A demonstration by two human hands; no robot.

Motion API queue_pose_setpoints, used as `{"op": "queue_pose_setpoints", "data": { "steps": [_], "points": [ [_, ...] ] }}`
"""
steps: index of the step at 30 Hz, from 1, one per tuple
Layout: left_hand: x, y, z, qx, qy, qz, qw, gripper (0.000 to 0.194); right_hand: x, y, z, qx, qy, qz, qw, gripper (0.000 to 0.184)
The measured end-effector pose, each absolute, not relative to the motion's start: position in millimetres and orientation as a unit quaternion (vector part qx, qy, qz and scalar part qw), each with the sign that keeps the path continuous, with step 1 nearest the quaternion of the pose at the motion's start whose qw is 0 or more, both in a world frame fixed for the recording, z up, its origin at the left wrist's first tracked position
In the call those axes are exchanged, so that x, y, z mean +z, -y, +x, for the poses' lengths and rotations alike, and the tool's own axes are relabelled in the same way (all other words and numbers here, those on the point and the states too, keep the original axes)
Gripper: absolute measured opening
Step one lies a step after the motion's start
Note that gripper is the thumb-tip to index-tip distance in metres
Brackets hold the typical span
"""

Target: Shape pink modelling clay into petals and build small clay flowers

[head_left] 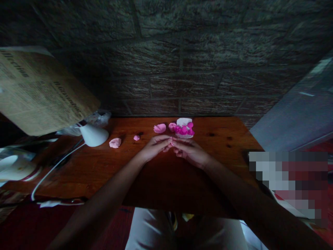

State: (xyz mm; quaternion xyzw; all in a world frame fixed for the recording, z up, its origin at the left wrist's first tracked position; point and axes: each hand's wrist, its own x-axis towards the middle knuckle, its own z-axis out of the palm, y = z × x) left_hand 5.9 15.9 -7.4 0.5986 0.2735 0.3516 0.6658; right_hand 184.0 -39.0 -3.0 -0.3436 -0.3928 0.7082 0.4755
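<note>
One pink piece (171, 141) pinched between fingers (164, 143) of left hand (154, 147) and right hand (193, 152); magenta cluster (184, 130) noted at one o'clock, nearer right hand, long axis nine-to-three.

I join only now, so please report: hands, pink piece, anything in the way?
Both hands, left and right, together above table, fingertips pinching small pink piece. Other pink pieces beyond and leftward; nothing visible between hands.

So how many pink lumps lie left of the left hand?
2: the larger lump near the white cone-shaped base, the smaller lump between that and the left hand.
</note>
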Motion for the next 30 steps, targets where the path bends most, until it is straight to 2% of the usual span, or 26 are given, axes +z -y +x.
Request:
{"op": "queue_pose_setpoints", "data": {
  "steps": [9,15,17,20,25,27,30],
  "points": [
    [-2,-13,8,0.389,-0.262,0.654,0.594,0.041,-5,37,181,0.678,0.403,-0.378,0.485,0.039],
    [-2,-25,4,0.489,-0.309,0.620,0.530,0.045,-4,36,176,0.634,0.408,-0.399,0.521,0.039],
    [1,-33,-9,0.544,-0.355,0.587,0.483,0.044,-2,37,179,0.639,0.393,-0.400,0.526,0.038],
    [6,-43,-39,0.562,-0.453,0.607,0.333,0.038,1,38,184,0.645,0.391,-0.399,0.521,0.035],
    [9,-49,-84,0.340,-0.604,0.715,0.088,0.020,-3,39,186,0.654,0.414,-0.399,0.493,0.034],
    [6,-50,-90,0.256,-0.621,0.739,0.058,0.021,-5,39,186,0.653,0.420,-0.396,0.490,0.032],
    [2,-51,-91,0.211,-0.629,0.746,0.051,0.024,-6,39,187,0.648,0.422,-0.399,0.493,0.034]
  ]
}}
